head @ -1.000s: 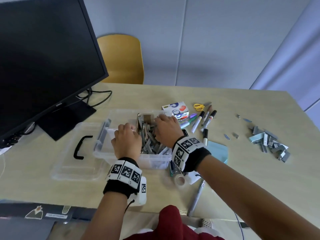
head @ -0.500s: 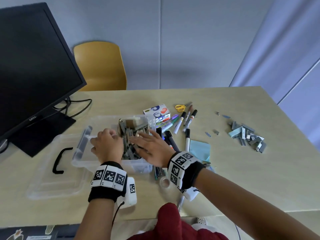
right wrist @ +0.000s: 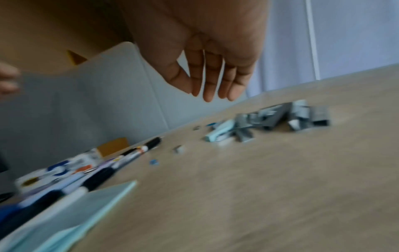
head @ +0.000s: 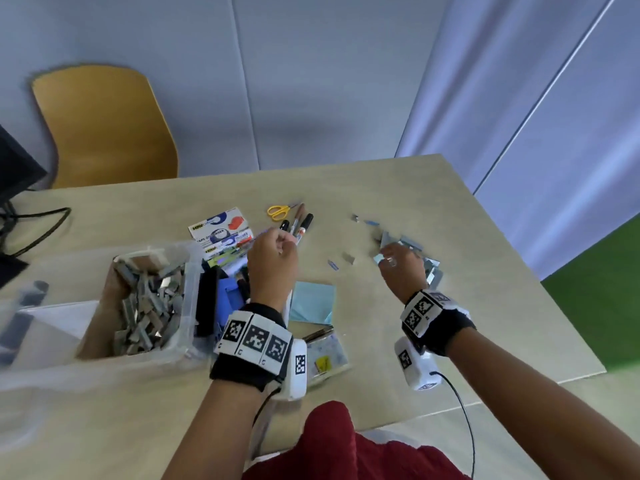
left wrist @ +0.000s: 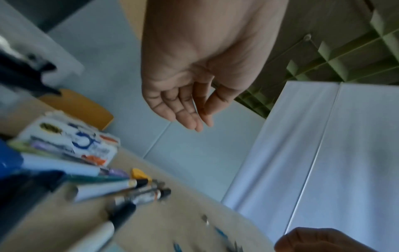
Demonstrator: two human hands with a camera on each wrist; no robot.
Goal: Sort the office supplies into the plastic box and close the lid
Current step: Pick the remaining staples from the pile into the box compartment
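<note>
Clear plastic is my landmark in the head view: the transparent plastic box (head: 183,271) already holds a heap of grey staple strips (head: 149,303), so I judge one batch sorted. Right of the box, on the pale wooden table (head: 450,341), plenty is left: the black-capped markers (head: 301,223), the yellow-handled scissors (head: 278,211), the white printed tape carton (head: 221,230), a light blue paper pad (head: 313,301), and, farthest from the box, a loose pile of grey staple strips (head: 408,252). I cannot make out the lid here. My left hand (head: 273,263) hangs just right of the box, my right hand (head: 403,268) above the far pile; this view shows only their backs.

The left wrist view supplies the palm: that left hand (left wrist: 194,81) is relaxed, fingers loose, carrying nothing, above blurred markers (left wrist: 121,192).

The right wrist view shows my right hand (right wrist: 205,59) likewise slack and bare, fingers extended above the table, the staple pile (right wrist: 280,117) just beyond and untouched.
</note>
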